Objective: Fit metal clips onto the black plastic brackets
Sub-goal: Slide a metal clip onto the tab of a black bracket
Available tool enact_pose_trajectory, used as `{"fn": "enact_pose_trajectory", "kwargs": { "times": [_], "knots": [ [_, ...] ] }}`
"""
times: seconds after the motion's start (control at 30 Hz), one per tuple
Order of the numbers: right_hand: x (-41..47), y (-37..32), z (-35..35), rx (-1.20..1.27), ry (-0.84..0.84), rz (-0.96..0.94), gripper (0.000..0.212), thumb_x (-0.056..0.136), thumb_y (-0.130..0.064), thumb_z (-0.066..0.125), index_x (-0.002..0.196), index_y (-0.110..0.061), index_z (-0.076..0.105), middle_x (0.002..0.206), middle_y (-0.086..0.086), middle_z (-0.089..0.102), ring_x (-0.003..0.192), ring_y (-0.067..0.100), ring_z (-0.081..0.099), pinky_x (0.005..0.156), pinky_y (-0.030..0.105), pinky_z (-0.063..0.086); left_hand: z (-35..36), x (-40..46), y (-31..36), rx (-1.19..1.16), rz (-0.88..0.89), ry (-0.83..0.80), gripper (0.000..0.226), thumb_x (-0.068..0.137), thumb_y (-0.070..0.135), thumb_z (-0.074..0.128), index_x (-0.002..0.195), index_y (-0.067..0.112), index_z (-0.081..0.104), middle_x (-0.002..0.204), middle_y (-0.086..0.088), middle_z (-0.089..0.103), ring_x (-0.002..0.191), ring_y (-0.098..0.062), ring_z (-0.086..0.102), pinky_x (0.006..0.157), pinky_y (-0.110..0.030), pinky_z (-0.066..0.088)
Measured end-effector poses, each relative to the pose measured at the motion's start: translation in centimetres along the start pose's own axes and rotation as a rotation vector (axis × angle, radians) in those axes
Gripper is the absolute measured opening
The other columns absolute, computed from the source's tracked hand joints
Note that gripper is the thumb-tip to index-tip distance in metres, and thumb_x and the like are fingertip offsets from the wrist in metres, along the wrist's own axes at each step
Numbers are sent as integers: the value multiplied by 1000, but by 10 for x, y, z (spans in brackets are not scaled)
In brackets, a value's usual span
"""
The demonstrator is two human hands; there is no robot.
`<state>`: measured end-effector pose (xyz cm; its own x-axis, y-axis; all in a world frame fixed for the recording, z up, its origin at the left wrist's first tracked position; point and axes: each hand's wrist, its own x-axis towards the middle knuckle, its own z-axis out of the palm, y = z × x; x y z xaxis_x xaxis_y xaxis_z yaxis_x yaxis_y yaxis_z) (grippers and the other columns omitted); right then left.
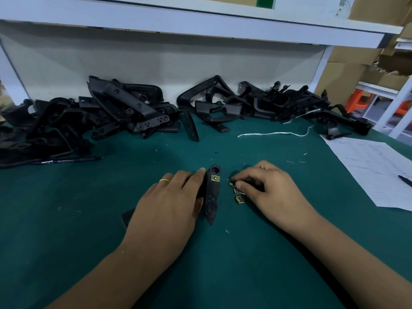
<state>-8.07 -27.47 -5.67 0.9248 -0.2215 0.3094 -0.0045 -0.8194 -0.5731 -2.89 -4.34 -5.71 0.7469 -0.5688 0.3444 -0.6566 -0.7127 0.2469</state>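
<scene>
A black plastic bracket [211, 197] lies on the green mat in the middle, with one brass-coloured metal clip [215, 178] fitted near its upper end. My left hand [169, 201] grips the bracket from its left side, fingers curled along its edge. Just right of the bracket lies a small heap of loose metal clips [239, 196]. My right hand [265, 186] rests over that heap, its fingertips pinching at a clip at the heap's top; part of the heap is hidden under the fingers.
Piles of black brackets line the back of the table, one at the left [89, 117] and one at the right [267, 101]. A pen [73, 161] lies left, a paper sheet [376, 168] with a second pen [404, 180] right, a white string [272, 133] behind.
</scene>
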Motion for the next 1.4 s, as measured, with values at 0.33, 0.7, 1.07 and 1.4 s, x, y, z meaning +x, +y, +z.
{"fn": "enact_pose_trajectory", "kwargs": {
  "times": [0.33, 0.7, 1.07, 1.4],
  "knots": [
    [0, -12, 9, -124, 7, -107, 5, 95, -28, 70, 95, -33, 72, 95, -14, 55, 93, 6, 54, 82, 34, 52, -1, 1, 2, 30, -7, -22, 55, 97, 35, 50, 151, 30, 43, 132, 12, 59, 115, -18, 55, 90, -34, 51],
    [-7, -9, 4, -158, -95, -228, 16, 100, -21, 63, 96, -34, 54, 95, -22, 53, 99, 1, 50, 80, 13, 38, 2, 1, -1, 20, -11, 14, 56, 101, 38, 44, 155, 35, 32, 139, 15, 51, 124, -13, 47, 98, -30, 45],
    [-2, -6, -10, 712, 142, 128, 24, 100, -5, 63, 100, -24, 78, 83, 8, 67, 75, 10, 66, 71, 19, 52, 0, 0, 0, -14, -21, 25, 56, 100, 39, 44, 155, 35, 34, 139, 16, 51, 124, -12, 47, 97, -30, 45],
    [-7, -21, -10, 1095, 68, 211, 22, 80, -17, 82, 100, -8, 76, 90, 25, 76, 80, 32, 78, 66, 28, 61, -4, -1, 1, -34, -47, 39, 56, 99, 40, 43, 154, 35, 33, 136, 15, 52, 122, -13, 49, 91, -30, 46]
  ]
}}
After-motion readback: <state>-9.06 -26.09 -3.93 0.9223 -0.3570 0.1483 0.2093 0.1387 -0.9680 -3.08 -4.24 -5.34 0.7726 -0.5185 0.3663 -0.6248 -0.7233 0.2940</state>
